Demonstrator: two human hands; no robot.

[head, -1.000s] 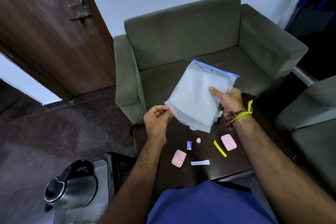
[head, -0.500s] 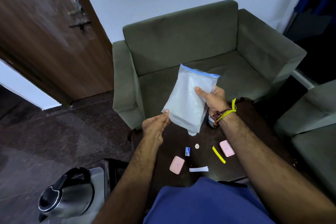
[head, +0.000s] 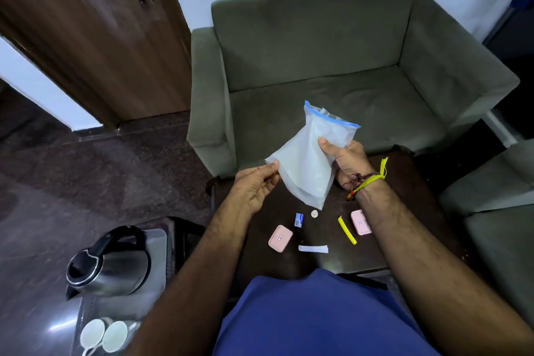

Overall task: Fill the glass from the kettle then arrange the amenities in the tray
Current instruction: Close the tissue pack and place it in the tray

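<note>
- Cups (head: 104, 332), two and pale, sit at the near left corner on a grey tray (head: 157, 243), with the steel kettle (head: 108, 264) standing on the same tray just beyond them, black handle arched over its lid.
- Left hand (head: 254, 189) hovers over the far left edge of the dark table (head: 404, 182), fingers loosely extended, fingertips touching the lower left corner of the plastic bag (head: 309, 159); whether they pinch it cannot be told.
- Bag, whitish with a blue zip strip at its far end, hangs tilted in the air between both hands, above the table and in front of the green armchair (head: 318, 46).
- Pink case (head: 280, 238) lies flat on the table near the left forearm, well below the bag.
- Small blue-and-white sachet (head: 299, 220) and a round white piece (head: 314, 213) lie just beside each other, right under the bag's lowest corner but apart from it.
- White strip (head: 313, 248) lies nearest the person, at table centre.
- Right hand (head: 346, 160) grips the bag's right side, thumb pressed on the front face, fingers hidden behind; coloured threads circle the wrist.
- Yellow strip (head: 346, 230) lies slanted under that wrist, with a second pink case (head: 359, 222) just beside it on the right, partly hidden by the forearm.
</note>
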